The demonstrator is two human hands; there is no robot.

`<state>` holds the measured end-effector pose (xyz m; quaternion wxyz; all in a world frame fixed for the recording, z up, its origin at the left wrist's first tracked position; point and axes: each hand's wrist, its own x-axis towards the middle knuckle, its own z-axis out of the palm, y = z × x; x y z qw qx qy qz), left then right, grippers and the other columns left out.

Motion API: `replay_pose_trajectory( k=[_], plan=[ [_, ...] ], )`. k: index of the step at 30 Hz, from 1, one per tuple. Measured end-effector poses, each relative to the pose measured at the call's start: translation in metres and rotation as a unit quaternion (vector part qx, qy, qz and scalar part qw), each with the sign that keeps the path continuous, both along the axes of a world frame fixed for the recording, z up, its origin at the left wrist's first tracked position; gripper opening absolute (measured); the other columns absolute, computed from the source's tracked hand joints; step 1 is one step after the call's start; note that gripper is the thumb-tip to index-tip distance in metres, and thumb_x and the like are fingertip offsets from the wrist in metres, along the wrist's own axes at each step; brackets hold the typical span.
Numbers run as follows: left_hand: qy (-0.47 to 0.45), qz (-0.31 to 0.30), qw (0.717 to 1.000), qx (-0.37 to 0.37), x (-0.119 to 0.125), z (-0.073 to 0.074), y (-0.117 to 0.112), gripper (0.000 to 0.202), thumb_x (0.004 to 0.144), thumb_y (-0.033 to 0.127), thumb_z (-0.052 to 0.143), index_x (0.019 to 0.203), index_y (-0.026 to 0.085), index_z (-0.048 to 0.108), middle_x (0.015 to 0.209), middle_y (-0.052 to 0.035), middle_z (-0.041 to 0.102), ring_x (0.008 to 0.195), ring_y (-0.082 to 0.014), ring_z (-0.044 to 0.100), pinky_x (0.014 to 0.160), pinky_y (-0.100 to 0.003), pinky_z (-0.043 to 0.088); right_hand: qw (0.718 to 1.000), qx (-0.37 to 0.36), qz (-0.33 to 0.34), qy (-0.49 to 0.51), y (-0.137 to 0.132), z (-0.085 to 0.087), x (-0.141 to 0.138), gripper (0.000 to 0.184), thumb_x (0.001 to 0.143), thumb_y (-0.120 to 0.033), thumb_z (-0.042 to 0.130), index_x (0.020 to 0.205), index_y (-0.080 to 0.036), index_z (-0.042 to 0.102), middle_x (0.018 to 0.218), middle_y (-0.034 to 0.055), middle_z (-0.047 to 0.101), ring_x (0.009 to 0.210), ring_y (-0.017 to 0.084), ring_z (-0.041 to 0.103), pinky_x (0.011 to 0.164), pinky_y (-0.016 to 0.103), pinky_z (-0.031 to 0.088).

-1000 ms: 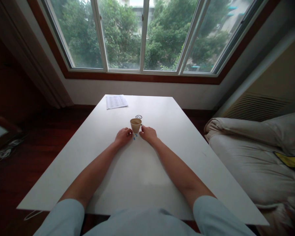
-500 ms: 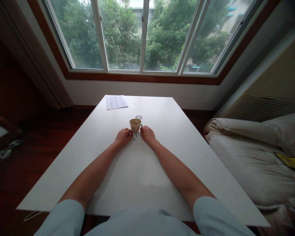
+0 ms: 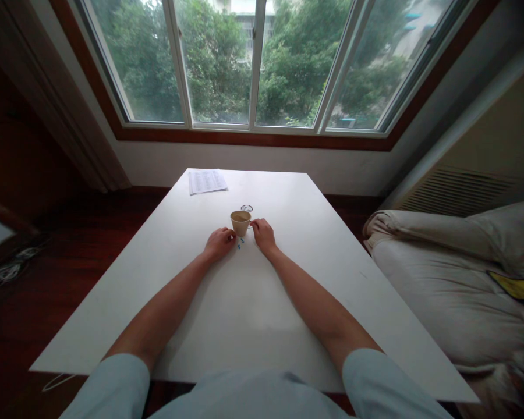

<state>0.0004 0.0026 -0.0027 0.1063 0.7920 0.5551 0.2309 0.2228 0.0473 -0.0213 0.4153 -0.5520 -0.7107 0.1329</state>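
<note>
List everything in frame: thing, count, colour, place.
cup: 1, tan, table centre, between the hands
small bits: a few, blue, on the table just in front of the cup
ring-shaped object: 1, dark, behind the cup; too small to identify
paper: 1 sheet or stack, white, printed, far left table corner
table: 1, white
bedding: cream, right of the table
window: white frame, trees outside
left hand: curled, beside the cup
right hand: fingertips at the cup's side
</note>
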Motion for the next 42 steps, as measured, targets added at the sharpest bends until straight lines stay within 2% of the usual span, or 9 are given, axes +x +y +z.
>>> replay_pose_trajectory(
  k=[6, 11, 16, 24, 30, 37, 42],
  plan=[
    [0.008, -0.006, 1.0, 0.004, -0.001, 0.0, 0.0, 0.021, 0.102, 0.025, 0.064, 0.106, 0.022, 0.084, 0.1, -0.0064, 0.076, 0.088, -0.0205, 0.067, 0.082, -0.032, 0.049, 0.999, 0.034, 0.003, 0.039, 0.002, -0.005, 0.002, 0.024, 0.104, -0.022, 0.053, 0.103, -0.021, 0.077, 0.106, 0.0098, 0.07, 0.1, 0.025, 0.067, 0.093, 0.037, 0.053],
    [0.003, -0.009, 1.0, 0.007, -0.002, -0.001, 0.001, 0.021, 0.103, 0.025, 0.064, 0.107, 0.023, 0.084, 0.099, -0.0058, 0.076, 0.088, -0.0203, 0.067, 0.081, -0.032, 0.048, 0.997, 0.044, 0.004, 0.059, 0.0, -0.003, 0.001, 0.021, 0.096, -0.018, 0.054, 0.102, -0.022, 0.074, 0.098, 0.0065, 0.069, 0.087, 0.023, 0.063, 0.085, 0.035, 0.052],
    [0.004, -0.006, 1.0, 0.004, -0.001, 0.001, 0.0, 0.021, 0.103, 0.026, 0.065, 0.108, 0.024, 0.085, 0.099, -0.0059, 0.075, 0.091, -0.0209, 0.067, 0.082, -0.031, 0.048, 0.994, 0.073, 0.016, 0.079, -0.004, 0.0, 0.0, 0.019, 0.098, -0.019, 0.051, 0.1, -0.022, 0.07, 0.095, 0.0051, 0.069, 0.082, 0.021, 0.061, 0.08, 0.034, 0.05],
    [0.003, -0.007, 1.0, 0.005, -0.001, 0.001, -0.001, 0.02, 0.104, 0.027, 0.065, 0.108, 0.023, 0.084, 0.099, -0.0059, 0.075, 0.089, -0.0209, 0.067, 0.081, -0.032, 0.048, 0.988, 0.124, 0.012, 0.091, -0.005, 0.003, 0.0, 0.016, 0.101, -0.02, 0.054, 0.098, -0.023, 0.069, 0.097, 0.0057, 0.068, 0.083, 0.021, 0.061, 0.081, 0.034, 0.052],
    [0.001, -0.01, 1.0, -0.001, -0.003, -0.002, 0.002, 0.021, 0.104, 0.03, 0.065, 0.108, 0.023, 0.084, 0.1, -0.006, 0.075, 0.087, -0.0202, 0.067, 0.079, -0.032, 0.049, 0.983, 0.164, 0.013, 0.08, -0.008, 0.006, -0.002, 0.019, 0.103, -0.019, 0.053, 0.102, -0.023, 0.071, 0.101, 0.0074, 0.069, 0.089, 0.022, 0.063, 0.082, 0.036, 0.054],
    [0.003, -0.014, 1.0, 0.01, -0.004, -0.004, 0.003, 0.021, 0.104, 0.03, 0.064, 0.107, 0.024, 0.084, 0.099, -0.0058, 0.075, 0.088, -0.0208, 0.067, 0.083, -0.033, 0.05, 0.978, 0.203, 0.037, 0.04, -0.017, 0.012, -0.007, 0.022, 0.108, -0.021, 0.051, 0.106, -0.024, 0.074, 0.103, 0.0091, 0.07, 0.1, 0.026, 0.065, 0.091, 0.04, 0.057],
    [0.005, -0.012, 1.0, 0.012, -0.004, -0.004, 0.003, 0.021, 0.102, 0.029, 0.064, 0.107, 0.024, 0.084, 0.099, -0.0057, 0.075, 0.089, -0.0207, 0.067, 0.084, -0.032, 0.051, 0.976, 0.214, 0.05, 0.003, -0.024, 0.017, -0.01, 0.028, 0.109, -0.022, 0.05, 0.12, -0.023, 0.076, 0.115, 0.0126, 0.073, 0.115, 0.029, 0.064, 0.103, 0.046, 0.057]
  ],
)
